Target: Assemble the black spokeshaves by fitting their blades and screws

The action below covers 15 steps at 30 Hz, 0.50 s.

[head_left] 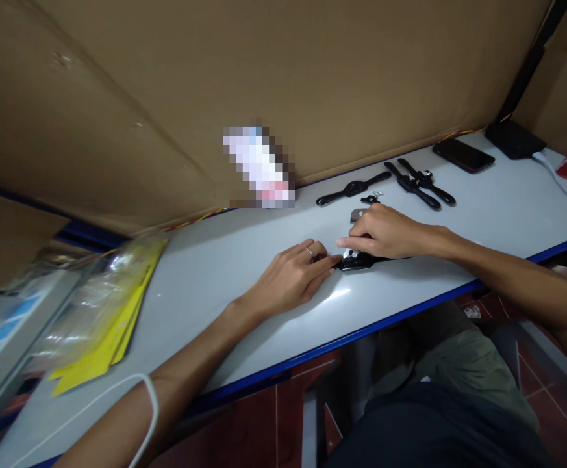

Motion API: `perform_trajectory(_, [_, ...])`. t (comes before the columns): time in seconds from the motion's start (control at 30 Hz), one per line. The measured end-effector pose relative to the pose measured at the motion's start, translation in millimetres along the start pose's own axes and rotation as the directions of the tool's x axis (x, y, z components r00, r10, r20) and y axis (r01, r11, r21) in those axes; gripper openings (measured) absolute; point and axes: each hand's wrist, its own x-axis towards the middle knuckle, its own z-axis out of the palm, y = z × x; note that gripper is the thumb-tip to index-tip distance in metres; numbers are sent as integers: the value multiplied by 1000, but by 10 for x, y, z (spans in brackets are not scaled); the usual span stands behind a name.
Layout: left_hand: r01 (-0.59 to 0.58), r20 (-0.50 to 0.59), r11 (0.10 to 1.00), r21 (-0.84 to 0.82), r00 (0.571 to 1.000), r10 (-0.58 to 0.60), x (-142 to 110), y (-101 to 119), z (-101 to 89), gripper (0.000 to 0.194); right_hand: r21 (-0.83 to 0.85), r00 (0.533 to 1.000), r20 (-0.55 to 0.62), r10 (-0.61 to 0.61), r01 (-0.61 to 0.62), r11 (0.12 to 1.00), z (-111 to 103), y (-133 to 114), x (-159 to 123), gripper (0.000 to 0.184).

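Observation:
A black spokeshave (pixel 356 262) with a shiny metal part at its middle lies near the table's front edge. My left hand (pixel 295 270), with a ring on one finger, has its fingers closed on the left handle. Above the middle of the tool is my right hand (pixel 385 233), its fingers curled and thumb pointing left; whatever its fingertips hold is hidden. Just behind that hand lie a flat grey blade (pixel 358 216) and a small black part (pixel 371 199) with bits of silver hardware. Farther back rests another spokeshave body (pixel 354 188).
Two more spokeshaves (pixel 419 184) lie crossed at the back right, beside a dark phone (pixel 463 156) and a black box (pixel 516 138) with a white cable. A blurred-out upright item (pixel 258 166) leans on the cardboard wall. Clear plastic packs with yellow cards (pixel 127 318) lie at left.

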Motion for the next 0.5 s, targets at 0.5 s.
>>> perform_trajectory(0.5, [10, -3, 1000, -9, 1000, -11, -8, -5, 22, 30, 96, 997, 75, -3, -4, 995, -27, -60, -9, 53])
